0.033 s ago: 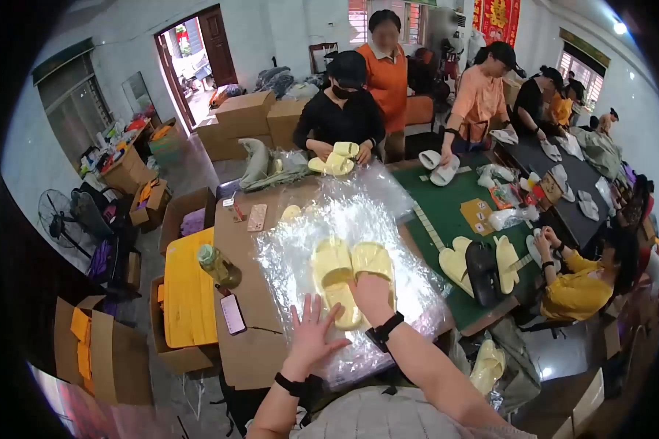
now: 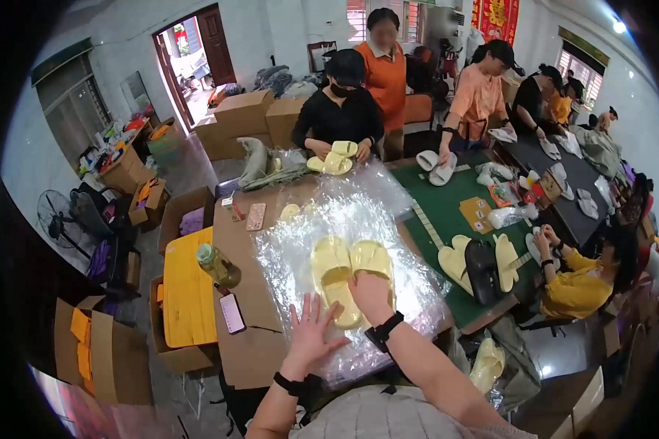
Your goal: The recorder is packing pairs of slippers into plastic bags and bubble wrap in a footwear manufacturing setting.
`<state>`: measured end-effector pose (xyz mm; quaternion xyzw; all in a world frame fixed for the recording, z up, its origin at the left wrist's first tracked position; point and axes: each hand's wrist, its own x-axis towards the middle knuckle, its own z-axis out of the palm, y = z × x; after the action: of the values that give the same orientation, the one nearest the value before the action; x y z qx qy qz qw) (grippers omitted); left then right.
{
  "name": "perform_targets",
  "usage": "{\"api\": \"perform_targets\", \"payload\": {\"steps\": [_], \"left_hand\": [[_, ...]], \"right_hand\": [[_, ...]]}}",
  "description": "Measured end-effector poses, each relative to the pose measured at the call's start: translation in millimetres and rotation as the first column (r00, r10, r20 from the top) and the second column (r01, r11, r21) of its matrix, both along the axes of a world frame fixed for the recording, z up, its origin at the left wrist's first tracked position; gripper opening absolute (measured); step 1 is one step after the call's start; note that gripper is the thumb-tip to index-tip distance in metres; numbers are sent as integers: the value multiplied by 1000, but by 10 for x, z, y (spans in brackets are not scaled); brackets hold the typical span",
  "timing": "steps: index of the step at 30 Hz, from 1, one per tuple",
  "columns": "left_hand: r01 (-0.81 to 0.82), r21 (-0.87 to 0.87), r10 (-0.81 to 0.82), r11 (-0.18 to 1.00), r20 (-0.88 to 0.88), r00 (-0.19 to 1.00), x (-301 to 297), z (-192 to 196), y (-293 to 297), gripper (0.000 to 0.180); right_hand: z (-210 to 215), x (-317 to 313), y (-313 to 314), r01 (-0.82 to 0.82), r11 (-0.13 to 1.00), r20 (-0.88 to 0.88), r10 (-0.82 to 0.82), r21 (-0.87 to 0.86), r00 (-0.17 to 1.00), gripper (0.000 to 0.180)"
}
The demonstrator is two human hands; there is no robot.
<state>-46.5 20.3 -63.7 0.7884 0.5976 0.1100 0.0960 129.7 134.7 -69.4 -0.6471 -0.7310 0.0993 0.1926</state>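
Observation:
A pair of pale yellow slippers lies side by side, toes away from me, on a stack of clear plastic bags (image 2: 406, 285). My right hand (image 2: 372, 298) is on the right slipper (image 2: 372, 256), its fingers closed at the strap opening and partly hidden there. Beside the left slipper (image 2: 332, 254), my left hand (image 2: 312, 333) rests flat on the plastic with fingers spread. Its index fingertip is close to that slipper's heel. Both wrists wear black bands.
Left of the bags are a phone (image 2: 232, 314), a bottle (image 2: 218, 265) and a box of yellow sheets (image 2: 190, 289). Across the table a co-worker handles yellow slippers (image 2: 335, 159). More slippers (image 2: 483, 272) stand on the green table (image 2: 447, 212) at right, where other people work.

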Motion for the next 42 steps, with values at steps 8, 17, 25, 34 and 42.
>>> {"api": "perform_targets", "payload": {"steps": [8,17,25,34,42], "left_hand": [[-24,-92,40,995,172,984,33,-71,8,124],[-66,-152,94,986,185,978,23,-88,-1,118],[-76,-257,91,963,47,995,189,30,13,93],[-100,-274,108,957,14,994,256,245,67,91],[-156,-333,164,930,-3,986,516,637,82,89]], "right_hand": [[12,31,-48,151,987,-148,-156,-47,977,35],[-204,-59,206,152,986,-17,-151,68,988,20],[139,1472,-781,407,912,-198,-393,39,898,24],[-945,4357,-2923,825,566,274,-793,1,544,32],[-2964,5095,-3155,813,430,276,-788,-394,550,45]]}}
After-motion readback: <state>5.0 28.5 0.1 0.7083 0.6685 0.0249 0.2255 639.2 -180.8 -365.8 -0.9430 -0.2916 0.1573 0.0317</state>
